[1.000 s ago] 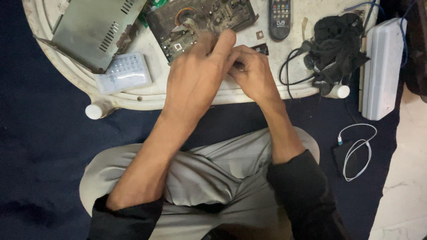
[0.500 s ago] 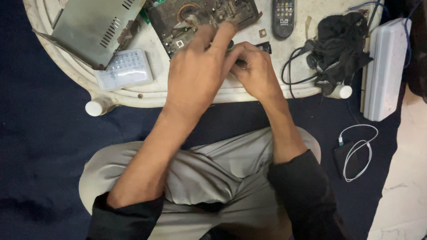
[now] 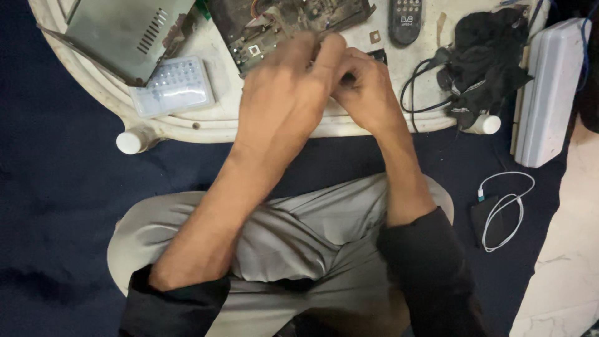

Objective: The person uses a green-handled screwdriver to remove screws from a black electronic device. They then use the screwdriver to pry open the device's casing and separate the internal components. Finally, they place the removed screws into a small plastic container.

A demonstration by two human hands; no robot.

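My left hand (image 3: 284, 93) and my right hand (image 3: 369, 87) meet fingertip to fingertip at the front edge of a dusty brown circuit board (image 3: 274, 22) on a low white table (image 3: 218, 122). The right hand's fingers are curled around a small dark part (image 3: 347, 78) between the two hands. My left fingers bend toward that same spot and cover it, so what they grip is hidden. A small black piece (image 3: 377, 56) lies just behind my right hand.
A grey vented metal cover (image 3: 125, 31) and a clear plastic box (image 3: 173, 86) lie at the table's left. A black remote (image 3: 405, 19), black cloth with cables (image 3: 483, 59) and a long white case (image 3: 549, 93) are at the right. A phone with a white cable (image 3: 502, 212) lies on the dark floor.
My left index finger, stretched over the board before, has curled in toward my right hand's fingers. Both hands stay at the board's front edge.
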